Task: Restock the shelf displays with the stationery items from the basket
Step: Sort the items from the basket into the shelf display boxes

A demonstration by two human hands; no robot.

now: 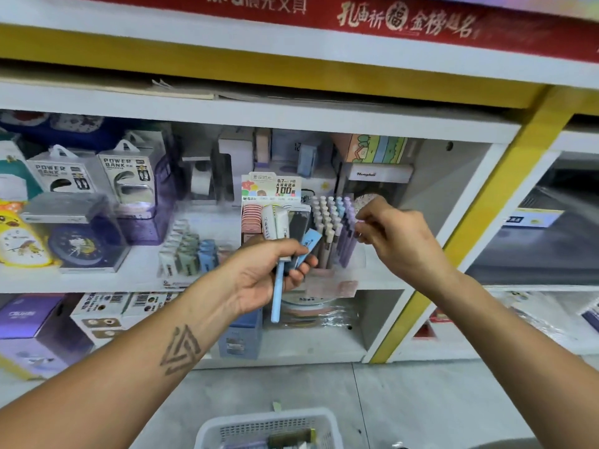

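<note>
left hand (259, 273) grips a bunch of pens (285, 241) before the pen display (330, 228); right hand (389, 234) pinches, contents unclear. pens look light, stiff, slick; best held mid-barrel. basket (269, 426) sits below.

A stationery shop: white shelves (259, 115) stocked with boxed power banks (128, 179), pen displays (330, 228) and a red brand banner (356, 14).

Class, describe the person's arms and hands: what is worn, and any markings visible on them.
Both forearms are bare, with no sleeves, gloves, watch or rings visible. The left forearm bears a dark tattoo of interlocking triangles. The right forearm shows no markings.
</note>
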